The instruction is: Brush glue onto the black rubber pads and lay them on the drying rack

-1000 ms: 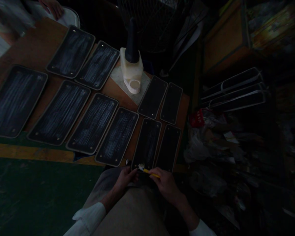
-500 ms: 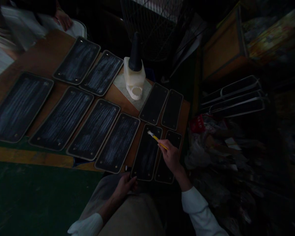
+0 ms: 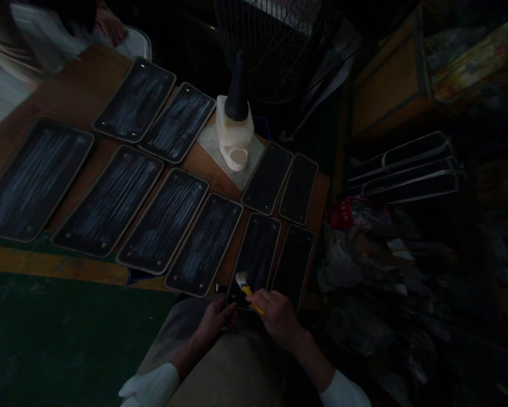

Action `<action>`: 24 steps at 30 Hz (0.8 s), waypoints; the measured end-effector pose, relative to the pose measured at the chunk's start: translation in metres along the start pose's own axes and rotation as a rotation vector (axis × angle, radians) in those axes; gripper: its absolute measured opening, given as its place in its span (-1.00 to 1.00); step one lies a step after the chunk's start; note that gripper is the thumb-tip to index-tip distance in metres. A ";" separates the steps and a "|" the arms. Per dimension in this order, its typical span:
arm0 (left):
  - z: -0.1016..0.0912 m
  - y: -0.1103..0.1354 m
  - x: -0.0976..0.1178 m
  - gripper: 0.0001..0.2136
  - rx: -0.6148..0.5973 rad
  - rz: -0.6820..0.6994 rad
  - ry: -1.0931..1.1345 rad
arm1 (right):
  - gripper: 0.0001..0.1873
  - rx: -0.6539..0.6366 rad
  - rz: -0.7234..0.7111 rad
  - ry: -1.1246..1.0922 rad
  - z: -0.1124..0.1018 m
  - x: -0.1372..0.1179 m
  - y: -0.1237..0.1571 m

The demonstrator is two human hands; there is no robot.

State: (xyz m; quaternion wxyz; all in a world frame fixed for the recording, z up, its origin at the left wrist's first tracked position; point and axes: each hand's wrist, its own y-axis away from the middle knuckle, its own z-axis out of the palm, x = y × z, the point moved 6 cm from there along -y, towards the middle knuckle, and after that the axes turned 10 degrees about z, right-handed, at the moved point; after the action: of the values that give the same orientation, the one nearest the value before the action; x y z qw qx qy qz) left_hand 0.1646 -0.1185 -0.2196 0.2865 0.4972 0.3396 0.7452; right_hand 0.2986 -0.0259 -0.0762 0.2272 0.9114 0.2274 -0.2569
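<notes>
My right hand [image 3: 277,316] is closed around the yellow handle of a paintbrush [image 3: 248,292]. The brush's pale bristles rest over the lower left part of a dark rectangular panel [image 3: 256,249] with rounded corners, which shows faint whitish streaks. At that panel's near left corner, my left hand [image 3: 216,317] pinches the edge with thumb and fingers. To the right lies a plain dark panel [image 3: 294,265], partly behind my right hand. Left of the worked panel is another panel [image 3: 205,246] with heavier white streaks.
Several more streaked panels [image 3: 109,198] lie across the brown table [image 3: 79,73]. A whitish jug [image 3: 234,133] with a black cone on it stands on a pale sheet [image 3: 209,141]. Behind is a fan [image 3: 266,51]; another person's hand [image 3: 112,27] is at upper left. Plastic bags [image 3: 341,260] lie right.
My right hand has drawn the brush down the panel, from near its far end toward me. Whitish streaks on that panel look more spread. My left hand stays at the corner.
</notes>
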 end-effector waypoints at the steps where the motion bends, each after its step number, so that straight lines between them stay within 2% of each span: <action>1: 0.001 0.000 0.001 -0.62 -0.015 0.008 -0.008 | -0.80 -0.011 0.009 -0.032 -0.002 -0.002 0.003; 3: 0.002 -0.001 0.001 -0.61 -0.049 0.041 -0.033 | -0.80 0.027 0.045 -0.110 -0.016 0.000 -0.002; 6: 0.001 -0.002 -0.003 -0.54 -0.055 0.054 -0.048 | -0.77 0.193 0.110 -0.171 -0.042 0.014 -0.022; 8: 0.000 -0.003 -0.006 -0.51 -0.053 0.064 -0.036 | -0.76 0.272 0.123 -0.131 -0.047 0.023 -0.032; 9: -0.001 -0.003 -0.006 -0.51 -0.053 0.067 -0.029 | -0.76 0.279 0.117 -0.085 -0.043 0.026 -0.033; 11: -0.003 -0.003 -0.006 -0.51 -0.056 0.074 -0.022 | -0.77 0.228 0.074 0.015 -0.024 0.023 -0.026; 13: -0.003 -0.002 -0.005 -0.53 -0.064 0.075 -0.021 | -0.76 0.148 0.014 0.079 0.001 0.013 -0.008; 15: -0.004 -0.001 -0.002 -0.53 -0.074 0.078 -0.018 | -0.75 0.083 -0.023 0.064 0.021 0.001 0.016; 17: -0.003 0.000 0.001 -0.55 -0.087 0.087 -0.018 | -0.74 0.027 -0.011 -0.013 0.031 -0.009 0.035; 20: -0.002 0.001 0.002 -0.58 -0.116 0.083 -0.032 | -0.75 -0.047 0.104 -0.181 0.031 -0.009 0.046; 24: -0.004 0.001 0.000 -0.55 -0.105 0.049 -0.021 | -0.79 -0.039 0.324 -0.403 0.010 0.019 0.034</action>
State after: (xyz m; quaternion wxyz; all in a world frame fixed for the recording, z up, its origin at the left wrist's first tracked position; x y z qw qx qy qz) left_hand 0.1606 -0.1201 -0.2198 0.2975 0.4975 0.2846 0.7636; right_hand 0.3276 -0.0526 -0.0848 0.3235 0.8618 0.0334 -0.3893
